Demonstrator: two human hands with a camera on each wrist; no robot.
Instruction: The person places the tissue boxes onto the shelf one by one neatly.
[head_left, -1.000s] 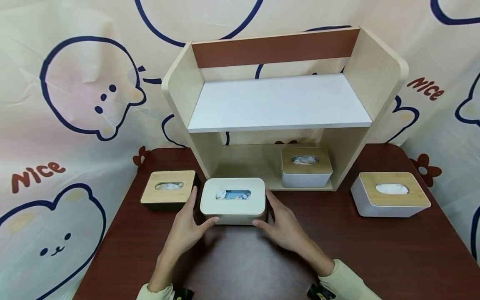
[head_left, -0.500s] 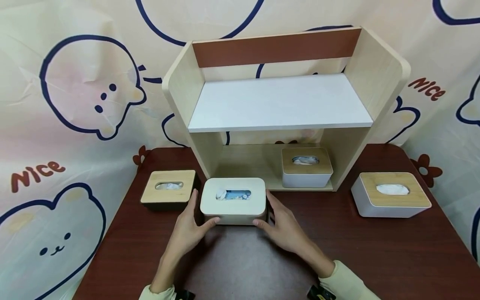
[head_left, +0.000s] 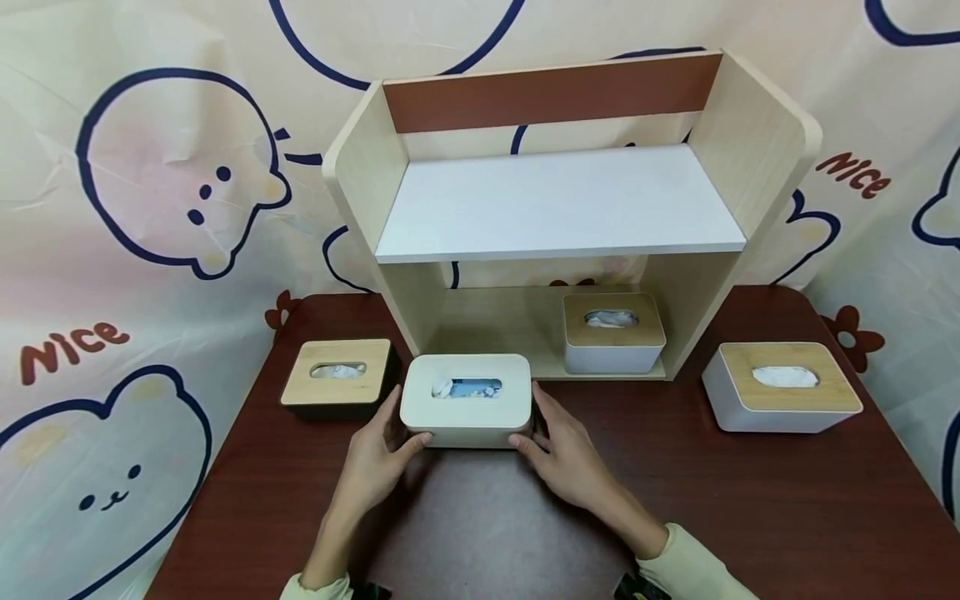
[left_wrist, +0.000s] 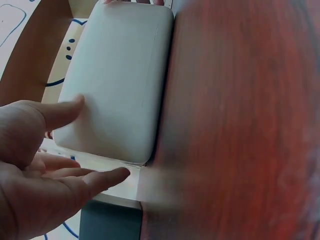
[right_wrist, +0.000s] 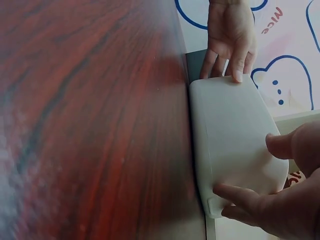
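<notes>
A white tissue box with rounded corners stands on the table before the shelf unit, blue-patterned packaging showing through its slot. My left hand holds its left end, thumb on the front face and fingers along the side. At the opposite end my right hand holds it the same way. In the left wrist view, the left thumb lies against the smooth front face. The right wrist view has right fingertips touching the box's end. Just left of it is a dark tissue box with a wooden lid.
The shelf unit has a white middle board and a pale bottom board. A wooden-lidded white tissue box stands at the right of the bottom board. Another such tissue box is on the table at the right.
My left fingers have shifted right, from beside the dark box to the white box's left end. My right thumb has moved slightly on the front. The box looks still.
</notes>
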